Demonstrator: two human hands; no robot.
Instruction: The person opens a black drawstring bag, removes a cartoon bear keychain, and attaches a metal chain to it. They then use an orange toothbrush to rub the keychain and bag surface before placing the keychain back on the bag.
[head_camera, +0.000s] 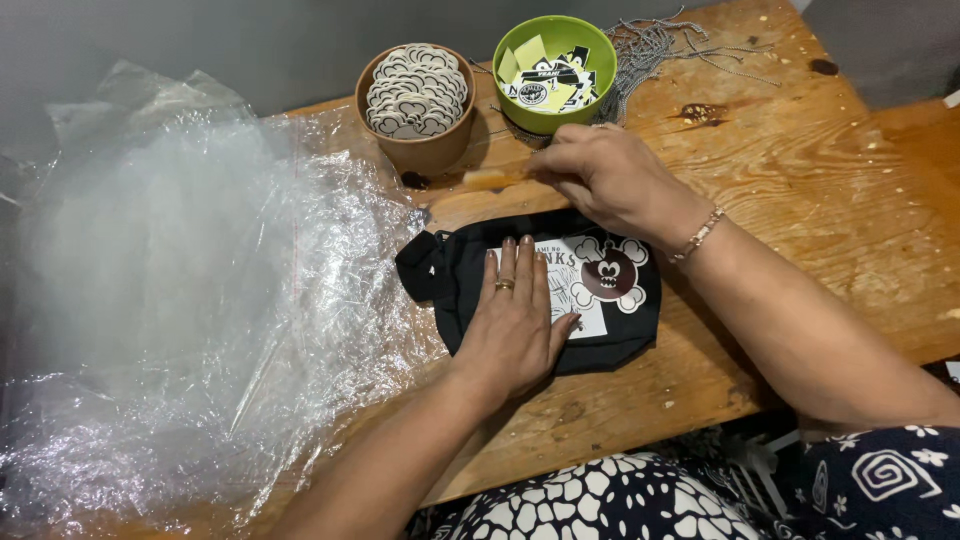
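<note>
A small black fabric pouch (445, 270) lies on the wooden table (800, 190). On it rest a white printed card (565, 290) and a flower-shaped sticker with a dark round middle (608, 275). My left hand (515, 325) lies flat on the card and pouch, fingers together, a ring on one finger. My right hand (605, 175) hovers just behind the pouch, its fingers pinched on a thin light-coloured strip (490, 179) that points left. A bracelet sits on that wrist.
A brown bowl (420, 150) of flower-shaped stickers and a green bowl (545, 115) of mixed stickers stand at the back. Ball chains (660, 50) lie behind them. A big pile of clear plastic bags (170, 300) covers the table's left side.
</note>
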